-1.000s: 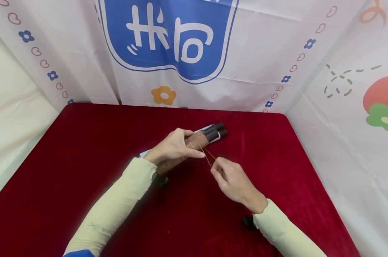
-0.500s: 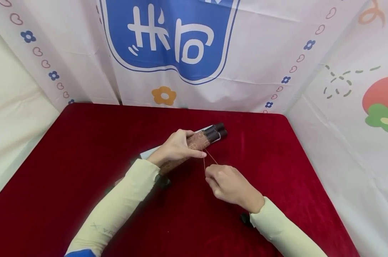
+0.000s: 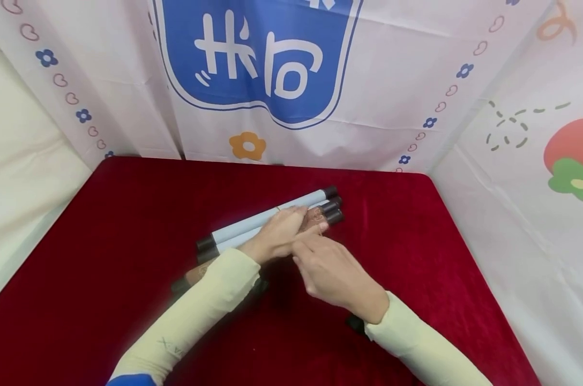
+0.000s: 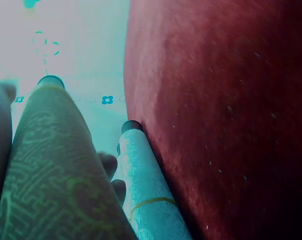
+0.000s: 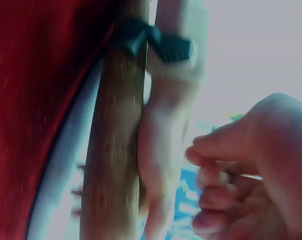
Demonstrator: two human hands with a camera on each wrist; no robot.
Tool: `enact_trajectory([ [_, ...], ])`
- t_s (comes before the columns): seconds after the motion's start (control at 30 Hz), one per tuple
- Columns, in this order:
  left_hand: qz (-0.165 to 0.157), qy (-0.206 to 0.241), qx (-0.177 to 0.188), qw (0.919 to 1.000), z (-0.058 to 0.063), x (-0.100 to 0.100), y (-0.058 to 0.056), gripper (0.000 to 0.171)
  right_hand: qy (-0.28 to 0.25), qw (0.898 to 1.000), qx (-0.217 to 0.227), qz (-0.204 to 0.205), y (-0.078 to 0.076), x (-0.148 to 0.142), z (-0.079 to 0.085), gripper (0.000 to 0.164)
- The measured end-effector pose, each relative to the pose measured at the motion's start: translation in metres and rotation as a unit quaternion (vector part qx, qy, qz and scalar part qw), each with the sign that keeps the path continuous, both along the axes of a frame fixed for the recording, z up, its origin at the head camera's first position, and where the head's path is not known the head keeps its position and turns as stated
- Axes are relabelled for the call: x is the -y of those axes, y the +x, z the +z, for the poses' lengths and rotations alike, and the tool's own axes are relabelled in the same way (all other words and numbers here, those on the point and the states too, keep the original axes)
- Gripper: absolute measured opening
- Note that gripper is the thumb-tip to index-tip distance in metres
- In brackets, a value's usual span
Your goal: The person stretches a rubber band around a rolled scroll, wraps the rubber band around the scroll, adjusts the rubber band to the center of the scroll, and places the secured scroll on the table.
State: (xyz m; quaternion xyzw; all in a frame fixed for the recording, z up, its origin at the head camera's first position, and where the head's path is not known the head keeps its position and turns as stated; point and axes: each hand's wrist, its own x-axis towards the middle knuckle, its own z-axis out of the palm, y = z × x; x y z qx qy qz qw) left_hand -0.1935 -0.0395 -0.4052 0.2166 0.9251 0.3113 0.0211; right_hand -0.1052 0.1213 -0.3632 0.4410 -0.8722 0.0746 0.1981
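Observation:
My left hand grips a rolled brown patterned scroll with dark ends; its pattern fills the left of the left wrist view. A thin yellowish band circles this scroll near its far end. Close against the left thumb, my right hand has thumb and fingers pinched together on the thin rubber band, which is hardly visible there now. The right wrist view shows those curled fingers beside the brown scroll. Behind the left hand lie light blue scrolls with dark ends.
A yellow band rings one light blue scroll. The scrolls lie slantwise on a red velvet-covered table. White printed cloth hangs behind and at the sides. A dark object shows beneath the right wrist.
My right hand moved left and up to the left thumb, and the stretched band strands shortened from view. The left hand shifted right and slightly down with the brown scroll, uncovering the light blue scrolls.

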Motion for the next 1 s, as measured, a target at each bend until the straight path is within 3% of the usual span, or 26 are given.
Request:
enact_trajectory([
  [0.13, -0.012, -0.057, -0.103, 0.9930, 0.003, 0.004, 0.001, 0.056, 0.017, 0.999, 0.019, -0.046, -0.002, -0.028, -0.004, 0.015],
  [0.23, -0.007, -0.087, -0.141, 0.9861, 0.009, 0.006, 0.001, 0.057, 0.019, 0.997, 0.040, -0.068, -0.008, -0.051, -0.011, 0.015],
  [0.33, -0.013, -0.107, -0.150, 0.9827, 0.014, 0.008, 0.004, 0.047, 0.014, 0.993, 0.075, -0.086, -0.019, -0.075, -0.014, 0.017],
  [0.43, -0.059, -0.106, -0.152, 0.9809, 0.019, 0.009, 0.011, 0.031, -0.001, 0.990, 0.123, -0.071, -0.030, -0.096, -0.012, 0.016],
  [0.53, -0.109, -0.067, -0.114, 0.9851, 0.028, 0.009, 0.023, 0.029, -0.029, 0.982, 0.182, -0.034, -0.040, -0.110, -0.010, 0.016],
  [0.6, -0.122, -0.030, -0.073, 0.9894, 0.035, 0.009, 0.030, 0.030, -0.058, 0.972, 0.227, -0.011, -0.045, -0.113, -0.012, 0.017],
  [0.67, -0.141, -0.012, -0.053, 0.9886, 0.042, 0.010, 0.036, 0.029, -0.091, 0.959, 0.270, 0.008, -0.048, -0.113, -0.014, 0.018],
  [0.83, -0.171, 0.013, -0.026, 0.9849, 0.053, 0.012, 0.044, 0.033, -0.175, 0.919, 0.349, 0.053, -0.050, -0.105, -0.026, 0.015],
  [1.0, -0.169, 0.024, -0.013, 0.9853, 0.057, 0.012, 0.045, 0.036, -0.241, 0.883, 0.388, 0.109, -0.052, -0.097, -0.039, 0.016],
])
